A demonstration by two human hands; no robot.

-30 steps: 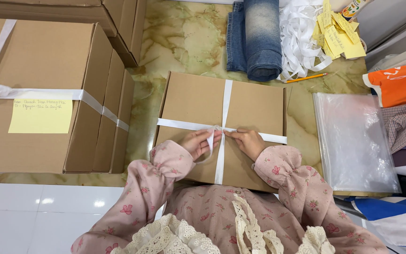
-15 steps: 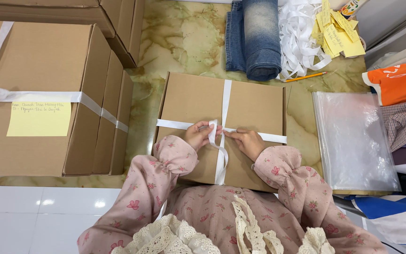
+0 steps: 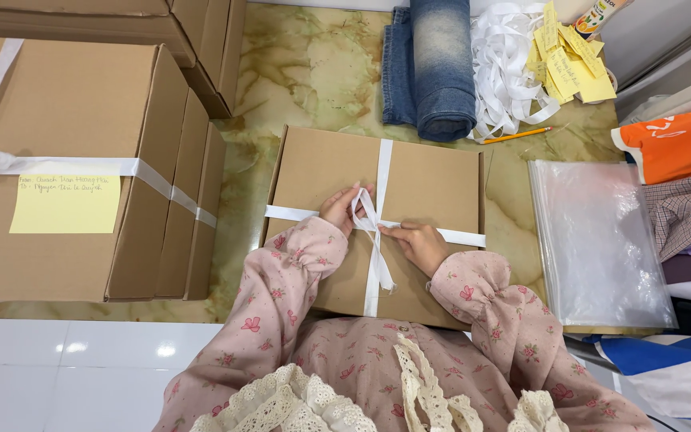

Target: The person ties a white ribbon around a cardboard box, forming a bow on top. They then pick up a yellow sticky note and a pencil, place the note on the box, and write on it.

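The left hand [image 3: 339,210] and the right hand [image 3: 416,244] meet in the middle of the frame, on top of a flat brown box [image 3: 433,180]. Both pinch the white ribbon [image 3: 382,164] where its two bands cross, the left holding a small loop and the right a loose end. The knot sits right between them, about as near to one as the other. One band runs up and down the lid, the other side to side. The box lies on a green marbled surface [image 3: 313,72]. Sleeves hide its near edge, and fingers cover part of the knot.
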